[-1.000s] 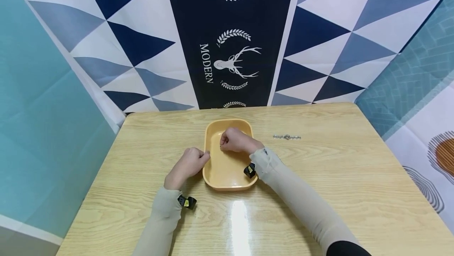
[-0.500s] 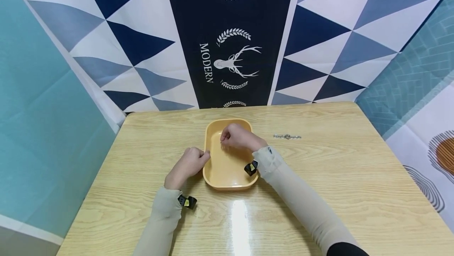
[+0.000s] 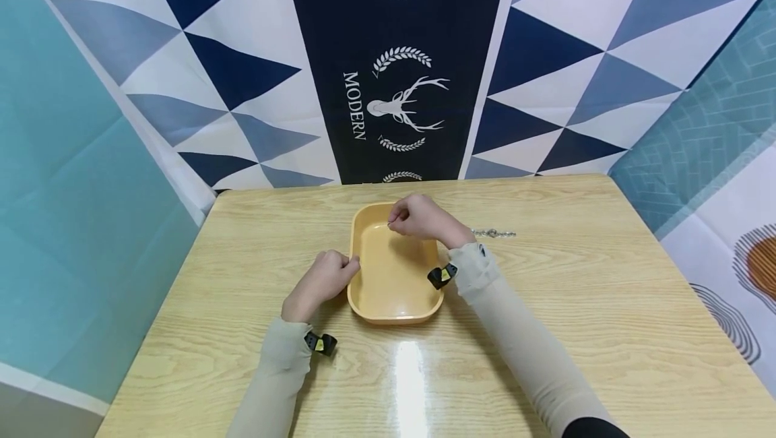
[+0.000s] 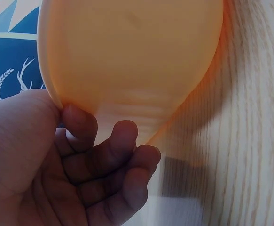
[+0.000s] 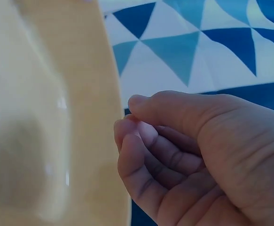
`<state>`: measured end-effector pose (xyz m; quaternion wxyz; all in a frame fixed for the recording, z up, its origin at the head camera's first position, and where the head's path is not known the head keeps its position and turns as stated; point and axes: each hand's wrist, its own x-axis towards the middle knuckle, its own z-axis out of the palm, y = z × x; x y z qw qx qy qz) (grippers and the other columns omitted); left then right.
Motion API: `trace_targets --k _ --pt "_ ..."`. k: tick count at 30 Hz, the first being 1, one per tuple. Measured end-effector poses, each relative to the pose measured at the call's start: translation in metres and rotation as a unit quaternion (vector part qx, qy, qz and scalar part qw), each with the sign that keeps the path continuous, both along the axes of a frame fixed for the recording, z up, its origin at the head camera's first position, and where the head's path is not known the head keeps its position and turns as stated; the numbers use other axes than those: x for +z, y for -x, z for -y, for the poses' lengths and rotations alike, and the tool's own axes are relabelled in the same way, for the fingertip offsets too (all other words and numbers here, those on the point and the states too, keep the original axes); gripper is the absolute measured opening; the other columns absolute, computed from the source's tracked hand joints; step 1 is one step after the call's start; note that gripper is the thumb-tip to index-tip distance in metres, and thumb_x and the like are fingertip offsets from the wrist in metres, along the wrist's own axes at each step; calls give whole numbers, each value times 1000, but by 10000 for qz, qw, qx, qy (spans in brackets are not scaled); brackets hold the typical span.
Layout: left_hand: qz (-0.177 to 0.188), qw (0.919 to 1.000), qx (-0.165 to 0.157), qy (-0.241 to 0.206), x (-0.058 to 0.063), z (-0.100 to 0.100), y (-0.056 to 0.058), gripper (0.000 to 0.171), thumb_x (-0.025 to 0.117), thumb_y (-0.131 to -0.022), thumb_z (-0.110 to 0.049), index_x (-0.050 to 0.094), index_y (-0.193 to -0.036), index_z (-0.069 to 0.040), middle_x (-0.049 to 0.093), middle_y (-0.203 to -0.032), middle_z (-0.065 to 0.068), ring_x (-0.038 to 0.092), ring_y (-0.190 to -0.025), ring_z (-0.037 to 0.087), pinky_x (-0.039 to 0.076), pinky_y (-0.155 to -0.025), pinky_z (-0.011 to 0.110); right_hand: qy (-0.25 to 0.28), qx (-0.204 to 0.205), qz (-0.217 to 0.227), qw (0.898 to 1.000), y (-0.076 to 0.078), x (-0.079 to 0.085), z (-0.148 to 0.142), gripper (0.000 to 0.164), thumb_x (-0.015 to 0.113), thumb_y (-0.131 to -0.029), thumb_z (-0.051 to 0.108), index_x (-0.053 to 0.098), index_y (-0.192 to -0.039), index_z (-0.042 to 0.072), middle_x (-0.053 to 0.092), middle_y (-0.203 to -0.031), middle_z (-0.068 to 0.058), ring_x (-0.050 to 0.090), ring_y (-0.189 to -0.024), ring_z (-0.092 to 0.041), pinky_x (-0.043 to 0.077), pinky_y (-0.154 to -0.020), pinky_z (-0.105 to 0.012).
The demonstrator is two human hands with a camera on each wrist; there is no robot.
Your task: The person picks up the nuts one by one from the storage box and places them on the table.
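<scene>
A yellow-orange rectangular plastic tray (image 3: 388, 283) lies on the wooden table. My left hand (image 3: 324, 283) grips its left rim, thumb over the edge and the other fingers curled at the outer wall; the left wrist view has this hand (image 4: 99, 155) close up. Over the tray's far right corner, my right hand (image 3: 421, 217) pinches a tiny silvery thing (image 3: 389, 224) between thumb and forefinger; it is too small to tell its kind. In the right wrist view the fingers (image 5: 132, 162) are curled beside the tray wall (image 5: 97, 117) and hide it.
A silvery bracelet-like chain (image 3: 494, 233) with a larger middle piece lies on the wooden table (image 3: 545, 303), right of the tray and partly behind the right wrist. A patterned cloth wall (image 3: 400, 114) rises at the table's far edge.
My right hand has risen from the tray's floor and moved away from me and to the right, with the tiny thing at its fingertips. The left hand keeps its place on the rim.
</scene>
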<state>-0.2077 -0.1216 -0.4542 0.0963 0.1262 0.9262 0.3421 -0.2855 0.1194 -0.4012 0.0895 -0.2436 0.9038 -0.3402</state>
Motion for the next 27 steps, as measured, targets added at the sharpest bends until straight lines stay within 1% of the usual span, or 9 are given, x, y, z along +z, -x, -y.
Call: trace_targets --k 6,11,14,21,27 --pt "-3 10000 25 -12 1 1 1 55 47 -105 -29 43 -52 -17 37 -49 -6 36 -45 9 29 -48 23 269 -134 -37 9995 7 6 -15 9 72 -89 6 76 -96 2 74 -86 -7 61 -68 -11 50 -64 -25" --pt "-28 10000 6 16 1 1 1 55 46 -105 -29 42 -52 -17 37 -49 -6 35 -45 9 30 -48 23 407 -195 -66 9990 8 13 -28 10 72 -89 6 76 -98 1 75 -91 -8 61 -71 -12 50 -67 -26" --pt "-30 10000 1 14 1 1 2 55 47 -105 -29 42 -52 -17 37 -49 -6 35 -45 9 30 -48 23 446 -278 -21 9986 8 16 -36 9 72 -90 6 76 -98 2 75 -92 -9 60 -71 -13 51 -66 -27" --pt "30 10000 -1 -15 1 0 1 55 47 -105 -29 42 -52 -17 37 -48 -6 35 -44 9 29 -48 23 458 -494 190 9975 8 15 -50 9 71 -93 8 75 -98 1 72 -82 -8 62 -68 -14 52 -65 -28" --pt "69 10000 37 -12 0 0 0 54 47 -105 -29 43 -52 -17 38 -49 -6 36 -45 9 30 -48 23 417 -652 199 9968 7 12 -56 12 73 -92 11 75 -100 2 72 -83 -7 64 -70 -15 53 -65 -29"
